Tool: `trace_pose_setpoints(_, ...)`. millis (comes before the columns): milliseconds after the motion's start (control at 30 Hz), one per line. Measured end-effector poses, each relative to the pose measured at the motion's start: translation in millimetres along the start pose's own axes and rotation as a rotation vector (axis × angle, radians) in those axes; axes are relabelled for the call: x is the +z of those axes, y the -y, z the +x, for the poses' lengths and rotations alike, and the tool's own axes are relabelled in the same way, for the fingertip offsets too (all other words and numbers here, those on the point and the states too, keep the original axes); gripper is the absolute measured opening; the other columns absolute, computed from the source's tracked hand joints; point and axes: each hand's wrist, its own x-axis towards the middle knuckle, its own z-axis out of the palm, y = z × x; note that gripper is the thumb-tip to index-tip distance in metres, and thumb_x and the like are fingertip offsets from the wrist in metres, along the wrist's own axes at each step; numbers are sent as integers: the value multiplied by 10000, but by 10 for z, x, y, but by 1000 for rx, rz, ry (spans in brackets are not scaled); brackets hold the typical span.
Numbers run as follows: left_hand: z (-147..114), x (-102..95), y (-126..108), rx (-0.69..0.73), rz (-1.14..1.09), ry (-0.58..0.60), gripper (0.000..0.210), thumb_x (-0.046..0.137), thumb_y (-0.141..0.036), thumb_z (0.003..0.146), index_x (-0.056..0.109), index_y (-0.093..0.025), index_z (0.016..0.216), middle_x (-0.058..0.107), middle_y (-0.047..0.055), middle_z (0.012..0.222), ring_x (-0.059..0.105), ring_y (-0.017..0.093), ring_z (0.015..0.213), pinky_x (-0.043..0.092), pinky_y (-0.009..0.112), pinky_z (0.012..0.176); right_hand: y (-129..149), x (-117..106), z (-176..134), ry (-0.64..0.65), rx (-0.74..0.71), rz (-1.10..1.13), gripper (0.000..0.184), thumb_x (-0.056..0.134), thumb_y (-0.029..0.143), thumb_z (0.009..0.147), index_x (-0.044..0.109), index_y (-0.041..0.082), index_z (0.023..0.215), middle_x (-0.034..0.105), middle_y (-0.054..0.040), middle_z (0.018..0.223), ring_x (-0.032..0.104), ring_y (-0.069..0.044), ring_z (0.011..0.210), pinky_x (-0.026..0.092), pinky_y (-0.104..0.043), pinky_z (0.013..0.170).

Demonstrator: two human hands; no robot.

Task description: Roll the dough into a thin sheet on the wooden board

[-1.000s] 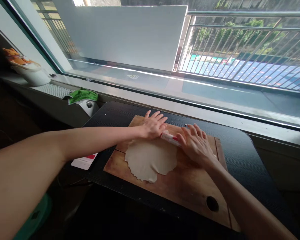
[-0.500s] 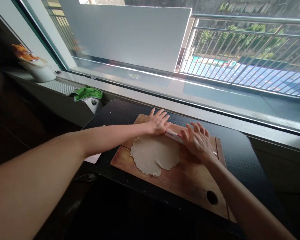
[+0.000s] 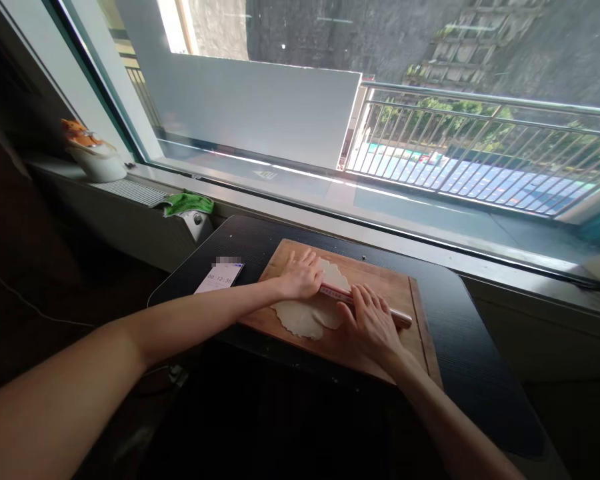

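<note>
A phone (image 3: pixel 221 276) is lying near the table's (image 3: pixel 480 373) left edge, its screen showing 00:12:30.
Beyond the far left corner, a green cloth (image 3: pixel 187 203) is draping over a slatted unit's (image 3: pixel 130 192) end, and a white bucket (image 3: pixel 100 164) topped by an orange figure (image 3: pixel 80 133) is standing farther along; outside, a metal railing (image 3: pixel 480 97) is running in front of trees (image 3: pixel 470 105).

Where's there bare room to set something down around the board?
Widest: the black table, between the cutting board's right edge and the table's right edge. A smaller patch is the board's far right corner, beyond the rolling pin. Mid-board is crowded: left hand and right hand on the pin, over dough. The phone occupies the left.
</note>
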Motion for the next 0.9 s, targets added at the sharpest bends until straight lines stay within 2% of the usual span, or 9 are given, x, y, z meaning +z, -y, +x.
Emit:
trace_pose_setpoints(67, 255, -60, -61, -44, 7, 4, 611, 231, -380, 1032, 361, -96, 1557, 298, 139, 1648, 185, 287, 1549, 132, 576, 1244, -52, -123, 279, 84, 99, 64, 495, 240, 364, 1047, 681, 187, 1185, 674, -132, 1286, 566, -237, 1246, 398, -400, 1086)
trace_pose_setpoints(100, 366, -89, -88, -73, 6, 22, 624, 232, -402, 1033, 335, -102, 1571, 279, 137, 1655, 166, 292, 1554, 112, 588, 1243, -78, -174, 418, 49, 197, 72, 505, 223, 336, 1046, 674, 179, 1212, 656, -138, 1315, 557, -233, 1257, 400, -391, 1083)
trace_pose_setpoints(233, 424, -127, -131, -98, -4, 138, 593, 264, -443, 1031, 405, -185, 1546, 314, 115, 1645, 201, 326, 1544, 148, 639, 1217, -96, -188, 592, -31, 464, -51, 549, 263, 356, 1030, 560, 89, 1407, 472, -212, 1521, 375, -336, 1436, 295, -522, 1148)
trace_pose_setpoints(300, 220, -71, -118, 3, 12, 111, 557, 271, -415, 1032, 453, -211, 1517, 371, 101, 1622, 249, 320, 1530, 177, 633, 1213, -64, -94, 378, -6, 430, -111, 571, 300, 390, 1024, 520, 87, 1456, 441, -200, 1557, 301, -342, 1487, 238, -540, 1179)
trace_pose_setpoints(400, -156, 91, -87, 157, 37, -10, 567, 284, -394, 1029, 450, -156, 1517, 394, 126, 1605, 284, 298, 1517, 170, 586, 1234, -65, 62, -131, -7, 240, -157, 632, 336, 448, 1014, 453, 73, 1509, 442, -189, 1566, 299, -309, 1501, 206, -509, 1210)
trace_pose_setpoints(500, -301, 231, -65, 221, 52, -107, 568, 300, -387, 1029, 464, -129, 1508, 394, 134, 1603, 273, 302, 1521, 125, 582, 1248, -144, 142, -438, -18, 135, -165, 689, 351, 536, 996, 458, 96, 1515, 420, -175, 1585, 310, -298, 1502, 220, -481, 1214)
trace_pose_setpoints(600, -58, 201, -64, 149, 63, -103, 568, 310, -397, 1030, 457, -141, 1515, 383, 117, 1610, 264, 311, 1524, 137, 593, 1244, -175, 93, -236, 10, 165, -161, 704, 325, 547, 1003, 466, 76, 1507, 414, -190, 1585, 311, -301, 1503, 231, -478, 1208)
trace_pose_setpoints(767, 489, -29, -102, -48, 61, 71, 601, 237, -429, 1042, 393, -149, 1550, 292, 124, 1649, 212, 318, 1542, 146, 631, 1220, -7, -83, 422, 49, 345, -104, 645, 295, 469, 1034, 483, 45, 1484, 414, -208, 1580, 321, -301, 1497, 259, -474, 1190)
trace_pose_setpoints(900, 203, 96, -82, 38, 83, 23, 586, 245, -422, 1039, 411, -168, 1541, 352, 126, 1626, 270, 302, 1524, 180, 594, 1226, 86, 31, 98, -39, 215, -90, 641, 305, 488, 1033, 494, 74, 1485, 466, -177, 1554, 357, -283, 1481, 241, -456, 1206)
